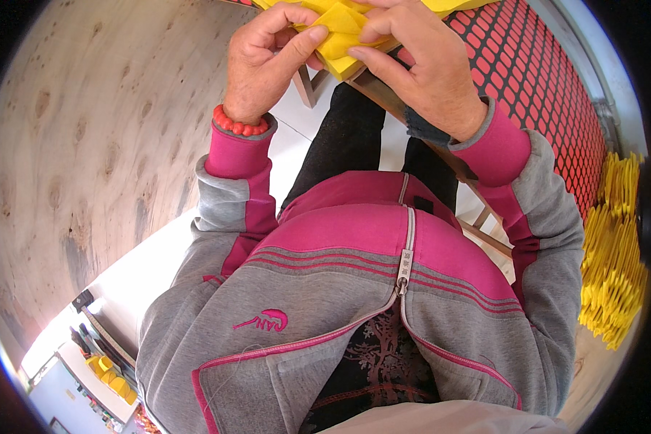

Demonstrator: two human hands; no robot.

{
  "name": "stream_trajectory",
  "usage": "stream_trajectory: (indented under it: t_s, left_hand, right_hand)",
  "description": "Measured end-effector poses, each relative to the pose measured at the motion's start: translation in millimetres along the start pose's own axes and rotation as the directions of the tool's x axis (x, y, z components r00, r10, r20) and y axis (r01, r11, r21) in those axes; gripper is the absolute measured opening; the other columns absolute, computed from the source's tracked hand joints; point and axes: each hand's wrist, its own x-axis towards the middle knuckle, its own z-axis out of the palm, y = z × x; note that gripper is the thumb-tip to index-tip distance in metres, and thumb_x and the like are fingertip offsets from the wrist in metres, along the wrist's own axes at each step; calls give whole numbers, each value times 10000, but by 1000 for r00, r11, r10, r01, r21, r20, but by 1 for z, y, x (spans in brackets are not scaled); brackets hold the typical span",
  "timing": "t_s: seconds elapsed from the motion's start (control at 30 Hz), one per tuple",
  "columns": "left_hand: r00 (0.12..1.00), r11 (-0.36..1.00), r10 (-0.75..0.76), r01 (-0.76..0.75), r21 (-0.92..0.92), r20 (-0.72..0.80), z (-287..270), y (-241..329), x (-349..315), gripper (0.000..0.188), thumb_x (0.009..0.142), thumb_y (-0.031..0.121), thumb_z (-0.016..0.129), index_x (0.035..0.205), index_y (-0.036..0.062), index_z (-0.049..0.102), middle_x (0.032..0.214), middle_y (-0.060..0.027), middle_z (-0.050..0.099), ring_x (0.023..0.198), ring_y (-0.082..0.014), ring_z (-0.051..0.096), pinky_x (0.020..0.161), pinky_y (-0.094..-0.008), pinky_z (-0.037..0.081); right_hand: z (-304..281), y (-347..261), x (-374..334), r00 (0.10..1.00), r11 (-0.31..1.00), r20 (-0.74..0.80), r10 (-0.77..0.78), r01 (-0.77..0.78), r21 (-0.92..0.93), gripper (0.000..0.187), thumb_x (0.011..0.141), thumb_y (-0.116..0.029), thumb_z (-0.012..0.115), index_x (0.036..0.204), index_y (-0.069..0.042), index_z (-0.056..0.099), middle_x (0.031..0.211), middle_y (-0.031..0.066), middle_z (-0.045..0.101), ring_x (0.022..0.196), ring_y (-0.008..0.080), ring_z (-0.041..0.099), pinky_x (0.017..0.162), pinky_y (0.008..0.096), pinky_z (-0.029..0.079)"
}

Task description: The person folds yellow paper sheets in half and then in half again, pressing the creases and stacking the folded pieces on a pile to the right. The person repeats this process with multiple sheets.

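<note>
At the top of the head view, both of my hands work on a yellow folded sheet [340, 43]; whether it is paper or thin cloth I cannot tell. My left hand [271, 58] pinches its left side, thumb pressed on top of a fold. From the other side my right hand [427, 69] grips it between thumb and fingers, with the fingertips close to the folds. A pointed corner of the sheet hangs toward me over the table edge. The upper part is cut off by the frame.
A red and black patterned cloth [517, 65] covers the table on the right. Beyond my right elbow stands a tall pile of yellow folded pieces [611, 267]. A wooden board surface [101, 145] fills the left. Yellow items [112, 376] lie on a shelf at lower left.
</note>
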Motion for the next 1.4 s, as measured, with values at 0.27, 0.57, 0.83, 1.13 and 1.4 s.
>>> stream_trajectory:
  t_s: [0.27, 0.57, 0.83, 1.13, 1.4]
  left_hand:
    - [1000, 1000, -9, 9, -7, 3, 1, 1, 1, 148, 1012, 86, 652, 1132, 0, 667, 1007, -71, 715, 773, -125, 691, 681, -246, 582]
    - [1000, 1000, -3, 3, -9, 22, -3, 7, 1, 152, 1018, 79, 630, 1138, -9, 656, 1007, -74, 710, 794, -129, 692, 701, -251, 579]
    - [997, 997, 60, -62, 38, 54, -7, 6, -3, 187, 1005, 44, 632, 1182, -16, 637, 1039, -84, 711, 823, -138, 702, 729, -260, 591]
    - [999, 1000, -26, 27, 13, -22, 0, 4, 2, 166, 1015, 89, 648, 1149, -10, 656, 1003, -79, 719, 785, -132, 699, 700, -256, 586]
    - [999, 999, -27, 26, -20, -19, 2, 3, 3, 166, 1019, 101, 646, 1140, -12, 663, 997, -85, 720, 764, -130, 691, 684, -250, 575]
  right_hand:
    - [4, 2, 3, 992, 990, -31, -124, 121, -71, 134, 870, -38, 734, 968, -4, 650, 1211, 227, 674, 1047, 343, 695, 868, 361, 566]
    - [2, -4, 6, 999, 999, -2, -48, 48, 7, 140, 866, -25, 725, 944, -14, 609, 1205, 238, 678, 1052, 352, 689, 869, 359, 552]
    - [1, -4, 7, 999, 1000, 27, -23, 24, -12, 168, 850, -18, 738, 952, -23, 605, 1184, 229, 686, 1024, 340, 692, 837, 357, 549]
    - [0, 3, 7, 999, 999, -4, -37, 37, -10, 252, 808, -22, 791, 958, -19, 589, 1280, 227, 643, 965, 314, 693, 799, 340, 555]
    - [0, 2, 5, 999, 999, -33, -26, 27, 18, 231, 806, -18, 792, 937, -17, 602, 1291, 233, 637, 943, 309, 691, 812, 351, 567]
